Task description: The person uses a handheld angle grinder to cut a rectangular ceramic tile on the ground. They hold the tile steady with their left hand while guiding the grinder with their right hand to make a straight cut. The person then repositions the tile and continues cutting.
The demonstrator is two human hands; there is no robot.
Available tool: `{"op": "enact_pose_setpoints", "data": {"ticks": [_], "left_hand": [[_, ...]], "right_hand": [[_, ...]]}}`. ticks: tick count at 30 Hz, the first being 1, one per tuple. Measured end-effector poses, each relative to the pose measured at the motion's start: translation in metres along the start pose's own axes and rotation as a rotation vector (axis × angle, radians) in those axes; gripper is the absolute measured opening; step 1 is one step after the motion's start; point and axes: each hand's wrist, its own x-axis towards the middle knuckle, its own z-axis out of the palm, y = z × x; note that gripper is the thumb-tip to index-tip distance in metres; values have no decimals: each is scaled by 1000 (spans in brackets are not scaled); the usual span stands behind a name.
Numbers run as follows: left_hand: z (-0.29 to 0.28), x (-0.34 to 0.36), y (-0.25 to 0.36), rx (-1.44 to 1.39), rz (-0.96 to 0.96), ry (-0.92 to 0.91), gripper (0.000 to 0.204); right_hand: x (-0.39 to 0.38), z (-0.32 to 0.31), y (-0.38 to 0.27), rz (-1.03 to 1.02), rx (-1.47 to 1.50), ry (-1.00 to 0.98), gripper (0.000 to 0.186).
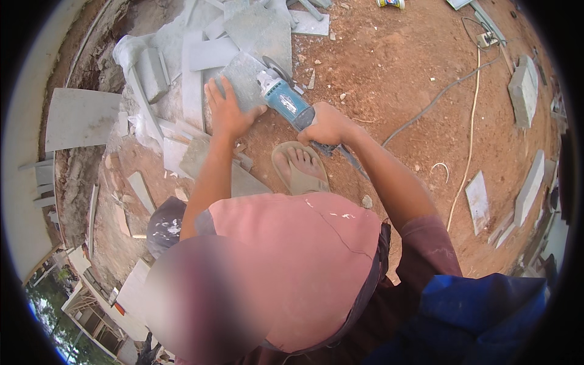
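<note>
We see the left hand (228, 109) spread flat, palm down, on a grey stone tile (246, 82) that lies on the red dirt ground (395, 67), at the near edge of a pile of cut grey slabs (201, 55) on the far left. The right hand (328, 125) is closed around the body of a blue angle grinder (286, 100), whose disc (275, 68) meets the tile's right edge. A sandalled foot (299, 167) rests on the ground just near of the grinder, close to the right hand. The power cord (426, 106) trails off to the far right towards a socket block (486, 39). We judge a clean cut needs steady downward pressure on the tile, fingers kept left of the disc line, a firm hold on the grinder, and the foot and cord kept apart from the blade path. More stone offcuts (526, 91) lie at the right.
</note>
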Motion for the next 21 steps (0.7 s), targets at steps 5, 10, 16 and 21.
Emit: {"op": "enact_pose_setpoints", "data": {"ticks": [5, 10, 16, 21], "left_hand": [[5, 1, -3, -7, 10, 4, 144], [1, -2, -2, 31, -10, 10, 143], [2, -4, -3, -39, 8, 34, 136], [4, -7, -4, -37, 10, 37, 136]], "right_hand": [[-12, 21, 26, -107, 12, 160, 58], [-32, -15, 20, -169, 99, 229, 50], [-27, -50, 26, -162, 254, 324, 36], [-11, -40, 25, -170, 302, 354, 37]]}}
